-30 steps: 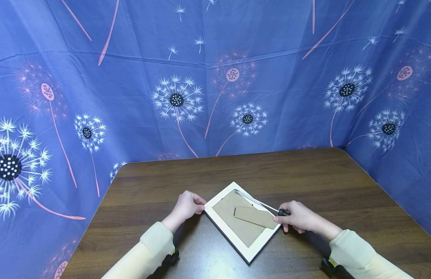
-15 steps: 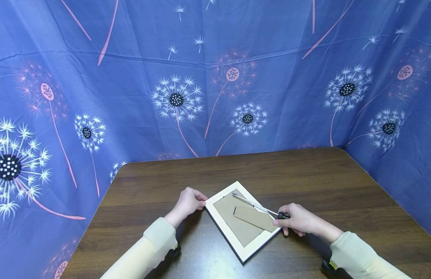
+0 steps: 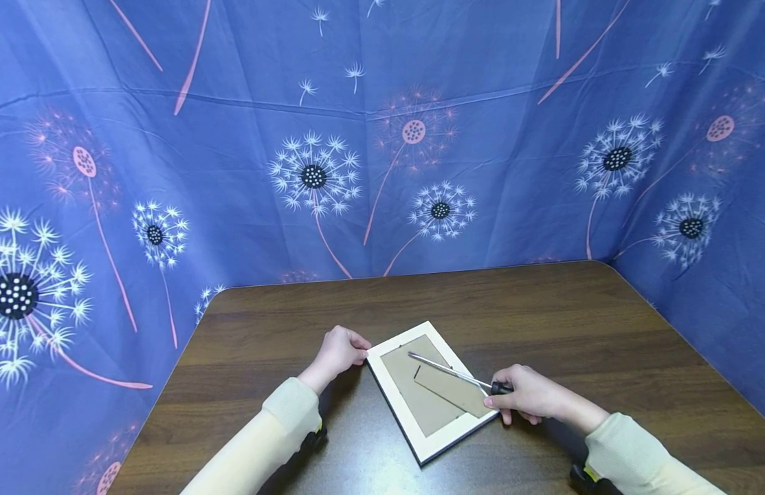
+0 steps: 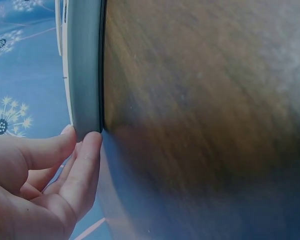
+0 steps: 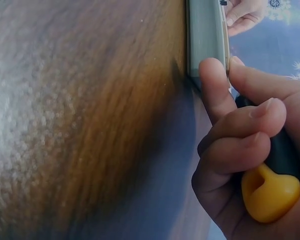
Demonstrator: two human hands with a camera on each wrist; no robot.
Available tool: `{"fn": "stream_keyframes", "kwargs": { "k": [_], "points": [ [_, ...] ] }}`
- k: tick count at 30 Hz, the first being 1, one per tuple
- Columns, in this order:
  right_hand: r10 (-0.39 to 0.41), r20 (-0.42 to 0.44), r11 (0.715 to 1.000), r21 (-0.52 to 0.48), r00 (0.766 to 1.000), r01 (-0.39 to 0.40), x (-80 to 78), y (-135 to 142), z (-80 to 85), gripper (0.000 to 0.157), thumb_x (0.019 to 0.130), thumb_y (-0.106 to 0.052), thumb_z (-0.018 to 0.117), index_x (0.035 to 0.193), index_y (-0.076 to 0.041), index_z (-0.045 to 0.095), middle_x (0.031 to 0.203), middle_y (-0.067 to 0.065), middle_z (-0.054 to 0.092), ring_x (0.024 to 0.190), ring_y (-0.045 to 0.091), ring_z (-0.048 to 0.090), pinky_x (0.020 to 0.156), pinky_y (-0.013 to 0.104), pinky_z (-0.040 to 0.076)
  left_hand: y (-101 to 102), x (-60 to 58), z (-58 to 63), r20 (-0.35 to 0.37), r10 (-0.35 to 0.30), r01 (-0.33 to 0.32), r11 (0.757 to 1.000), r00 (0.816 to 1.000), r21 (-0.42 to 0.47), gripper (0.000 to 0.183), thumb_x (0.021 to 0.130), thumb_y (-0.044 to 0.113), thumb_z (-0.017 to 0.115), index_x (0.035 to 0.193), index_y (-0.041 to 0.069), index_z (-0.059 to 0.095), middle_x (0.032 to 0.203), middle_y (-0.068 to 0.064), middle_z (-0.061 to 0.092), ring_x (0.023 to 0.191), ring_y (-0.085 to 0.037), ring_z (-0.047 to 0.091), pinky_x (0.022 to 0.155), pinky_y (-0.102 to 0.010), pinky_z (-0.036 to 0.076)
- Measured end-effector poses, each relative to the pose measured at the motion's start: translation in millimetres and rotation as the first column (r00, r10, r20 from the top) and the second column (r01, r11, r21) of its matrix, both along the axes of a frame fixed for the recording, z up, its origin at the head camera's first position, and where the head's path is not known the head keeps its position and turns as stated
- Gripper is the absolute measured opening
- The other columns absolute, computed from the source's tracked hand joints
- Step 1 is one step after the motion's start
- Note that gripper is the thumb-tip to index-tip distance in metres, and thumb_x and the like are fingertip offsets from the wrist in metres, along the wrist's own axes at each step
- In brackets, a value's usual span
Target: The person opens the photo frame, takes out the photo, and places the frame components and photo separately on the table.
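A picture frame [image 3: 401,405] with a white back border lies back side up, turned at an angle. On its brown backing board is a stand flap [image 3: 451,392]. My left hand [image 3: 340,352] pinches the left corner between thumb and fingers; the left wrist view shows its fingertips on the frame's grey edge [image 4: 85,75]. In my right hand [image 3: 527,393] I hold a screwdriver [image 3: 442,367], its metal shaft slanting over the backing. The same hand's thumb and index finger pinch the right corner, while other fingers curl by the black handle with its yellow end [image 5: 272,195].
The frame is on a dark brown wooden table [image 3: 264,330]. A blue cloth [image 3: 234,172] printed with dandelions hangs behind the table and along both sides. Dark wrist devices [image 3: 314,440] sit under both pale sleeves.
The picture frame has turned clockwise: its far corner went right and its near corner left. My left hand moved slightly away from me, my right slightly nearer, the screwdriver tip shifting with it.
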State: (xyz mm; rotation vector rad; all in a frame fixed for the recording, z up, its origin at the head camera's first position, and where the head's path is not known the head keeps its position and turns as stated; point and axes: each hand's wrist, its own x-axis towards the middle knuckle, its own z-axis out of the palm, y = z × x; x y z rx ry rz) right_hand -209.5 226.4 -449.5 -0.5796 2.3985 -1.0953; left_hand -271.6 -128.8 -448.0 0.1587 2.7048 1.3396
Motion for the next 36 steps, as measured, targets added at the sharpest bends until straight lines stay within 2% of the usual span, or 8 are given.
{"fn": "stream_keyframes", "kwargs": {
  "k": [10, 23, 36],
  "points": [
    [0.043, 0.037, 0.999, -0.017, 0.998, -0.042, 2.0, -0.5, 0.4, 0.023, 0.087, -0.029, 0.068, 0.079, -0.010, 0.058, 0.054, 0.002, 0.063, 0.030, 0.000, 0.037, 0.026, 0.013, 0.030, 3.9, -4.5, 0.0, 0.030, 0.015, -0.016, 1.000, 0.999, 0.020, 0.009, 0.080, -0.005, 0.069, 0.087, -0.002, 0.074, 0.085, -0.015, 0.072, 0.066, -0.022, 0.071, 0.061, -0.029, 0.060],
    [0.066, 0.060, 0.998, -0.016, 0.996, -0.066, 6.8, -5.4, 1.7, 0.023, 0.086, -0.030, 0.069, 0.077, -0.011, 0.058, 0.052, 0.002, 0.062, 0.029, -0.001, 0.036, 0.025, 0.012, 0.028, 7.4, -10.5, -1.3, -0.013, -0.013, 0.013, 1.000, 1.000, 0.011, 0.008, 0.080, -0.005, 0.070, 0.087, -0.003, 0.074, 0.084, -0.015, 0.072, 0.066, -0.022, 0.071, 0.060, -0.028, 0.060],
    [0.134, 0.052, 0.991, -0.036, 0.990, -0.132, 10.7, -9.2, -1.6, 0.023, 0.086, -0.029, 0.068, 0.074, -0.012, 0.057, 0.053, -0.002, 0.064, 0.028, -0.002, 0.037, 0.024, 0.013, 0.029, 12.1, -15.6, 0.2, -0.012, -0.018, 0.018, 1.000, 1.000, -0.013, 0.007, 0.081, -0.002, 0.070, 0.086, 0.000, 0.074, 0.084, -0.013, 0.073, 0.066, -0.020, 0.071, 0.059, -0.026, 0.059]
  ]
}}
